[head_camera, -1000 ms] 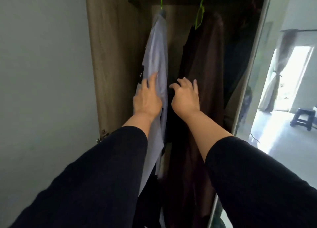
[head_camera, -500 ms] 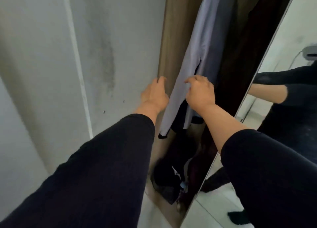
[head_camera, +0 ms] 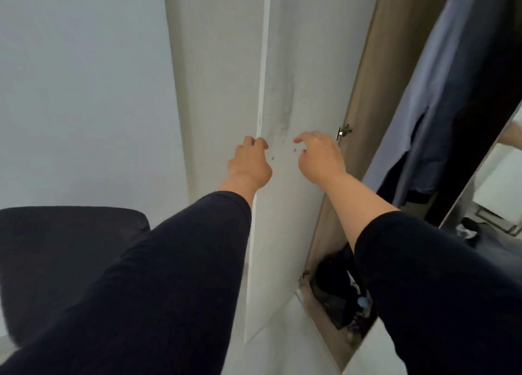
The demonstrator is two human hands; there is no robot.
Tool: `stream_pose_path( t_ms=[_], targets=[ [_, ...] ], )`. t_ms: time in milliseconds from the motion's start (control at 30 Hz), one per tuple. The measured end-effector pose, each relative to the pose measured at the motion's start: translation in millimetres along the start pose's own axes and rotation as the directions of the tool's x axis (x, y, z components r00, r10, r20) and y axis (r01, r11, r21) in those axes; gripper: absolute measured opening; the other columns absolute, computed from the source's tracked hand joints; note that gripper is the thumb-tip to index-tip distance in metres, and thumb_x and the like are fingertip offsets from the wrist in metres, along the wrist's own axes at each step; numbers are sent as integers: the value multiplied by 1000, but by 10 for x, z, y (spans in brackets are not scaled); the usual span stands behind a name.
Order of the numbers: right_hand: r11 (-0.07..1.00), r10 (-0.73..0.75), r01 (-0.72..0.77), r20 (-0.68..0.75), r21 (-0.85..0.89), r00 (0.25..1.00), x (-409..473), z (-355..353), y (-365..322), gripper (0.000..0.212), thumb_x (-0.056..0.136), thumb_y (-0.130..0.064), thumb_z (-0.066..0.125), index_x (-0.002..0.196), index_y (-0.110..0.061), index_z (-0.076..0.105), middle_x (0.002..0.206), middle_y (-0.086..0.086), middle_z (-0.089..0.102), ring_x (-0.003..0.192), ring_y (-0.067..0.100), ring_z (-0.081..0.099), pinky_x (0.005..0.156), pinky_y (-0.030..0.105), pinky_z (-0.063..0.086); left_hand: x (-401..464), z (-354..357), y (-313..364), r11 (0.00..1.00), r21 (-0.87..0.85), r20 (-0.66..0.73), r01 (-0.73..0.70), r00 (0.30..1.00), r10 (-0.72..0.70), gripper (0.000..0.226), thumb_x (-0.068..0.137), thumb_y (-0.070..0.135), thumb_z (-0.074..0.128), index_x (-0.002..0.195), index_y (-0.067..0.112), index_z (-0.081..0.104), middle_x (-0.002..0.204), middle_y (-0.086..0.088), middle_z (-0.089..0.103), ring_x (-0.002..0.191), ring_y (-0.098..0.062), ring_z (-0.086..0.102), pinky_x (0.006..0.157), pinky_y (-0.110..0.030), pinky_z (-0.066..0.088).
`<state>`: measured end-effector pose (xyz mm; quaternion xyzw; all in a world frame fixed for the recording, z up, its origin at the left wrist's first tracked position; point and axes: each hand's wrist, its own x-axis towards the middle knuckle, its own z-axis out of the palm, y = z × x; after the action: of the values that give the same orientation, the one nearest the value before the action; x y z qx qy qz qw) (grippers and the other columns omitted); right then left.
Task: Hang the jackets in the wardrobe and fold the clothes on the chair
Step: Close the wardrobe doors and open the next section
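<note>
No writing can be read. The wardrobe (head_camera: 364,97) stands open at the right; inside hangs 1 pale lavender jacket (head_camera: 440,97), with dark clothes (head_camera: 336,287) heaped on its floor. The left hand (head_camera: 250,162) curls its fingers round the white door's edge (head_camera: 261,97). The right hand (head_camera: 319,157), fingers loosely bent, holds nothing. A dark chair (head_camera: 65,250) sits lower left.

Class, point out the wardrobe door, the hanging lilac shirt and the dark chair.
wardrobe door (head_camera: 296,63), head view, its white face.
lilac shirt (head_camera: 452,72), head view, its front panel.
dark chair (head_camera: 56,247), head view, its seat.
</note>
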<state>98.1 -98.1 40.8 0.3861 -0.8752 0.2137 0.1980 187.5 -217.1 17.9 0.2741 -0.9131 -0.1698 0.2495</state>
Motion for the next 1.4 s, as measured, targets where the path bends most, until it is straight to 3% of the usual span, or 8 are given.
stream_pose_path(
  t_ms=[300,467,600,733,1067,1167,1267,1400],
  targets=[
    [983,-16,31,-84,184,996,541,-125,-447,45,89,-1,43,130,-17,51,132,7,51,122,25,47,90,28,39,211,-85,-187,976,-205,58,79,996,-69,58,89,6,50,143,9,29,144,-7,38,128,-25,43,104,-33,38],
    [959,33,-7,-88,282,996,999,-85,-563,60,94,-16,48,148,-14,21,152,9,25,134,31,33,102,34,34,552,118,-116,928,-350,68,131,991,-115,65,93,19,55,147,6,21,148,-10,36,134,-27,39,107,-33,35],
    [895,102,-60,-72,442,992,1209,123,-612,83,91,-32,58,151,-19,4,159,8,2,143,32,15,111,39,26,763,310,-121,917,-373,50,145,989,-136,26,95,22,50,117,7,47,120,-11,57,101,-26,56,80,-29,42],
    [855,190,-52,-218,516,957,1233,390,-662,82,88,-25,59,152,-25,8,159,5,8,141,29,16,110,36,27,754,433,-179,920,-362,-71,151,979,-189,13,96,21,43,91,11,49,87,-4,59,74,-22,56,63,-33,45],
    [819,213,-8,-292,574,932,808,142,-336,83,81,-13,57,152,-20,14,157,4,20,145,20,16,115,31,20,312,532,131,914,-406,-95,6,994,-49,21,92,29,54,109,16,55,103,-2,68,92,-24,64,82,-39,53],
    [758,262,-51,-232,650,937,557,-72,-140,81,82,-9,56,151,-23,17,154,-1,28,140,15,29,110,22,25,183,595,373,922,-383,-72,-58,997,33,27,88,31,57,110,16,56,103,-1,68,93,-23,64,82,-35,51],
    [708,342,-105,-209,698,916,319,-279,63,76,82,-9,55,149,-26,23,143,0,45,126,17,47,107,34,41,49,683,682,917,-386,-46,-94,995,83,24,88,31,57,106,17,57,99,-1,67,90,-23,63,74,-29,46],
    [743,425,-181,-246,644,871,55,-569,467,62,89,-5,51,145,-22,31,121,-5,59,95,5,55,78,4,43,-124,845,1177,905,-394,-18,-161,986,168,26,90,31,56,110,14,56,100,-5,66,91,-25,62,74,-31,46]
  ],
)
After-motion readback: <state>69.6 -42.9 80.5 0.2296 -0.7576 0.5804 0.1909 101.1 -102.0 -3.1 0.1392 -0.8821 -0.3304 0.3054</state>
